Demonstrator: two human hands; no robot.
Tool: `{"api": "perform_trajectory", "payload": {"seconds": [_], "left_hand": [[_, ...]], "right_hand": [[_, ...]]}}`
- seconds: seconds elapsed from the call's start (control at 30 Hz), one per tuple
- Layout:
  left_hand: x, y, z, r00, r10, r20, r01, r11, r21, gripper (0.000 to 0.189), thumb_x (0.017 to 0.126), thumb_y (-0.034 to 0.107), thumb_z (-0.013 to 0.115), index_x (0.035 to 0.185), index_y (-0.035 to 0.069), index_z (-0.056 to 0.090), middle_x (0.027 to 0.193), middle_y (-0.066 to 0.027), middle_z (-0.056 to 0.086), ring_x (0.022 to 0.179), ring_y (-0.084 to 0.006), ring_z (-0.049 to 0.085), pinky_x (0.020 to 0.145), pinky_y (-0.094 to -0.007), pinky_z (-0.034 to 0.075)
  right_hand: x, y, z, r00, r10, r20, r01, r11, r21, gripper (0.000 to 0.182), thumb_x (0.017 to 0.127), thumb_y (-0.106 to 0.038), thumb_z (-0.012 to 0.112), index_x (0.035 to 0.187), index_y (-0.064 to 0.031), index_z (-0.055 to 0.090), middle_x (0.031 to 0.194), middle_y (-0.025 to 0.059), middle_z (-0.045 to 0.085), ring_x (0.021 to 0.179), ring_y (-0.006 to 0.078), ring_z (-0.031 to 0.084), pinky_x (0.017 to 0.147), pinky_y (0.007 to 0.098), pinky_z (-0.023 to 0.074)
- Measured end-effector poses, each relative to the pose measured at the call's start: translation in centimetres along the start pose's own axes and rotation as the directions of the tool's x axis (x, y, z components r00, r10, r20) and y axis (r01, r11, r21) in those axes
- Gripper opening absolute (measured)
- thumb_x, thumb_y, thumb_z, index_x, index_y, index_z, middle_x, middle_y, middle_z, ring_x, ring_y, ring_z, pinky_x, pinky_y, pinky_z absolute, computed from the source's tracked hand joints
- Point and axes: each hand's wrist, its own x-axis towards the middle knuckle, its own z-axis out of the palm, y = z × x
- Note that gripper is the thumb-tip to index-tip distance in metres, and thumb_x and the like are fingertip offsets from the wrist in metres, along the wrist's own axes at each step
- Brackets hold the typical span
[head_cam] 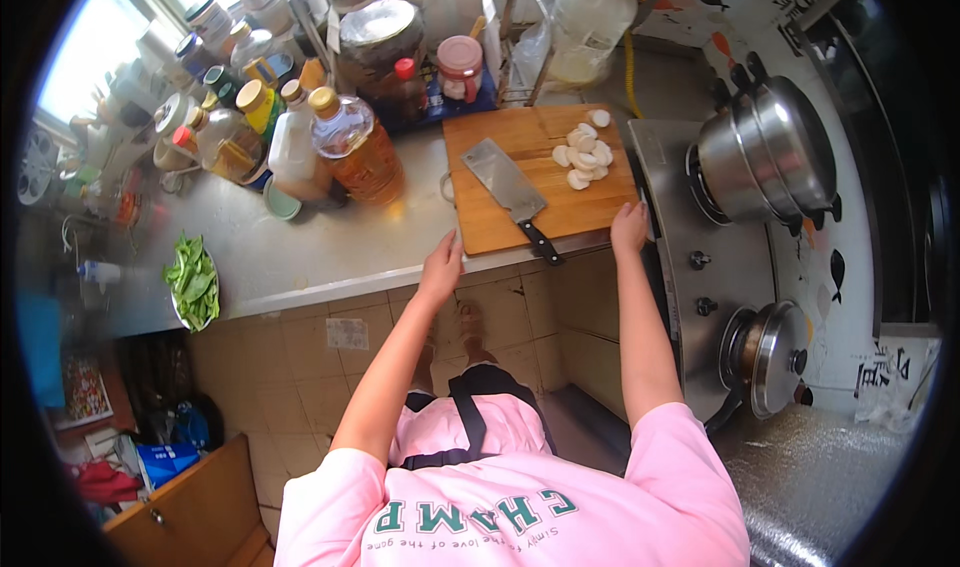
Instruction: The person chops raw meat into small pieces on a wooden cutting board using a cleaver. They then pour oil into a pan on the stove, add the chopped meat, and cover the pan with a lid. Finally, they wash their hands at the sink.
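A wooden cutting board (510, 214) lies at the counter's front edge, between my two hands. My left hand (441, 271) is at its left front corner, fingers along the side edge. On the right edge, near the front corner, my right hand (628, 228) grips the board; its fingertips are partly hidden. A cleaver (504, 178) with a black riveted handle rests diagonally on the wood, blade toward the back left, its handle jutting past the front edge. White round vegetable slices (581, 154) are heaped at the back right, beside a short white end piece (599, 118).
Left of the board stand an amber oil bottle (356, 147) and other bottles. A bowl of green leaves (193, 282) sits at the counter's (300, 256) front left. To the right, the gas stove (667, 267) carries a steamer pot (765, 151) and a lidded pan (772, 361).
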Motion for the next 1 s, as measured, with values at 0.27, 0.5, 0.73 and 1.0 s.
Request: {"api": "perform_trajectory", "payload": {"seconds": [0.27,0.5,0.73,1.0], "left_hand": [[-0.2,2.3,0.8,0.982,-0.134,0.137,0.148,0.984,-0.100,0.046,0.098,0.033,0.039,0.141,0.016,0.037,0.065,-0.0029,0.054,0.051,-0.0097,0.047,0.049,-0.0251,0.043],[0.8,0.7,-0.3,0.962,-0.199,0.186,0.234,0.954,-0.188,0.040,0.097,0.037,0.041,0.126,0.013,0.055,0.060,0.0000,0.053,0.048,-0.0082,0.046,0.044,-0.0237,0.039],[-1.0,0.8,-3.1,0.955,-0.216,0.203,0.267,0.923,-0.276,0.040,0.096,0.035,0.045,0.128,0.013,0.054,0.063,0.0009,0.054,0.049,-0.0081,0.047,0.044,-0.0220,0.039],[-2.0,-0.4,-7.3,0.911,-0.298,0.284,0.354,0.919,-0.174,0.046,0.096,0.032,0.047,0.138,0.015,0.041,0.063,-0.0025,0.057,0.044,-0.0095,0.049,0.038,-0.0218,0.037]], "right_hand": [[0.6,1.8,1.4,0.991,0.003,-0.134,0.010,0.996,0.091,0.055,0.086,-0.027,0.049,0.126,0.0095,0.044,0.128,0.0271,0.047,0.118,0.0383,0.047,0.101,0.0410,0.0362],[0.6,1.4,1.0,0.984,0.180,0.004,-0.173,0.937,0.304,0.059,0.081,-0.030,0.054,0.130,0.0025,0.044,0.121,0.0273,0.054,0.110,0.0393,0.053,0.095,0.0425,0.0395],[-3.8,-2.5,-2.1,0.967,0.220,0.130,-0.254,0.868,0.427,0.056,0.083,-0.025,0.057,0.132,-0.0016,0.043,0.107,0.0214,0.061,0.066,0.0275,0.062,0.056,0.0336,0.0507],[-7.0,-2.6,-2.1,0.975,0.154,0.157,-0.210,0.864,0.458,0.057,0.081,-0.022,0.054,0.131,0.0015,0.041,0.126,0.0248,0.051,0.116,0.0372,0.049,0.097,0.0399,0.0383]]}}
